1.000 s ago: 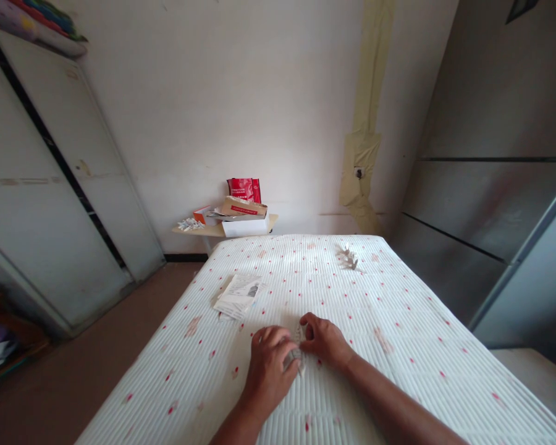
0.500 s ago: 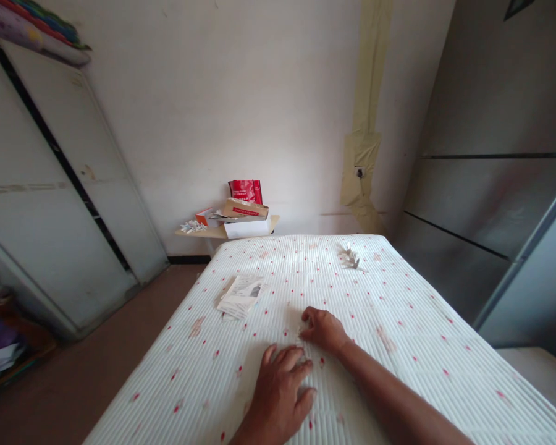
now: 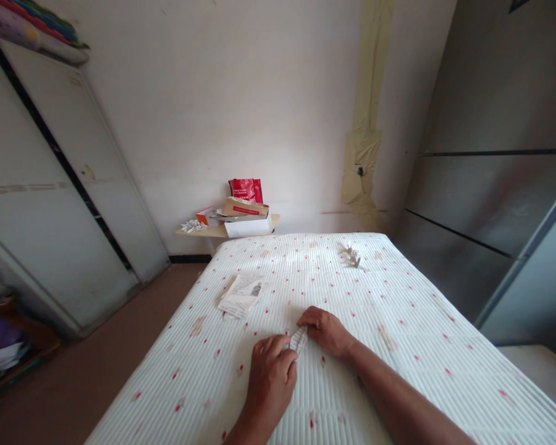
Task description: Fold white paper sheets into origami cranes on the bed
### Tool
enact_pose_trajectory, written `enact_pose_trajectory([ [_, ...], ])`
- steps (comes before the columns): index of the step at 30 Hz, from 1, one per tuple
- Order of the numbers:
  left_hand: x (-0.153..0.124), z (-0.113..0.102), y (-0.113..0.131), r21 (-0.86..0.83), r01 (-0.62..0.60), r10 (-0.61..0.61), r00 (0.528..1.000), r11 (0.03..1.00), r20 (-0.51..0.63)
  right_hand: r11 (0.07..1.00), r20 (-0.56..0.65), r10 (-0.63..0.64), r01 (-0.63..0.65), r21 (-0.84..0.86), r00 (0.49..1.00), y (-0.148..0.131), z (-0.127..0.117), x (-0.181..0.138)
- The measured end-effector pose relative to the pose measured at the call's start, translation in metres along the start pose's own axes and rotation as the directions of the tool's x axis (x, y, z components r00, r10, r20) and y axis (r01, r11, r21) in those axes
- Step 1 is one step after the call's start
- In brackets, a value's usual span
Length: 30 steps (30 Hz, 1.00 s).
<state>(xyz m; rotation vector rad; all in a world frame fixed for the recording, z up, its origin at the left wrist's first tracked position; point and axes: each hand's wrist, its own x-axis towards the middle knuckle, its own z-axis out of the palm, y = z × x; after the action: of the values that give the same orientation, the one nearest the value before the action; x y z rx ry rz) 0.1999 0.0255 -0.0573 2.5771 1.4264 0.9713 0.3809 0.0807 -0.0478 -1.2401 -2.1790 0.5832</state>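
Observation:
Between my two hands, over the white quilted bed cover (image 3: 352,383), is a small folded piece of printed paper (image 3: 298,341). My left hand (image 3: 272,369) pinches its lower left end, thumb and fingers closed together. At its upper right end, the curled fingers of my right hand (image 3: 324,329) grip the paper too. Parts of the paper are hidden under the fingers. A stack of printed paper sheets (image 3: 241,295) lies flat on the cover, beyond my left hand. Farther off to the right sit several small folded paper pieces (image 3: 351,254).
Against the wall, a small table (image 3: 213,232) carries a white box (image 3: 246,228), a red bag (image 3: 245,190) and a pile of folded paper pieces (image 3: 193,226). Grey cabinets (image 3: 482,191) stand to the right, a pale wardrobe (image 3: 74,198) to the left.
My left hand has gone from spread fingers to a pinch on the paper. The folded paper, mostly hidden before, now shows between both hands. The stack has not moved.

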Motion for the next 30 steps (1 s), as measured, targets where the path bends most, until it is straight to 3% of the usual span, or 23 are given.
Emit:
enact_pose_trajectory([
  [7,0.002,-0.002,-0.010,0.020,0.059,-0.060,0.998,0.998,0.008,0.999,0.075,0.042,-0.040,-0.025,0.996,-0.002,-0.012,-0.005],
  [18,0.011,-0.012,0.000,0.100,0.093,-0.101,0.992,0.991,0.080,0.994,0.151,-0.073,0.083,-0.065,0.986,-0.008,-0.016,-0.009],
  [24,0.014,-0.006,0.000,0.175,0.055,-0.064,0.997,0.983,0.047,0.999,0.137,-0.035,0.036,-0.007,0.990,-0.007,-0.015,-0.009],
  [30,0.016,-0.006,-0.001,0.168,0.017,-0.017,1.000,0.986,-0.001,0.995,0.041,-0.036,0.032,0.094,0.998,-0.005,-0.011,-0.011],
])
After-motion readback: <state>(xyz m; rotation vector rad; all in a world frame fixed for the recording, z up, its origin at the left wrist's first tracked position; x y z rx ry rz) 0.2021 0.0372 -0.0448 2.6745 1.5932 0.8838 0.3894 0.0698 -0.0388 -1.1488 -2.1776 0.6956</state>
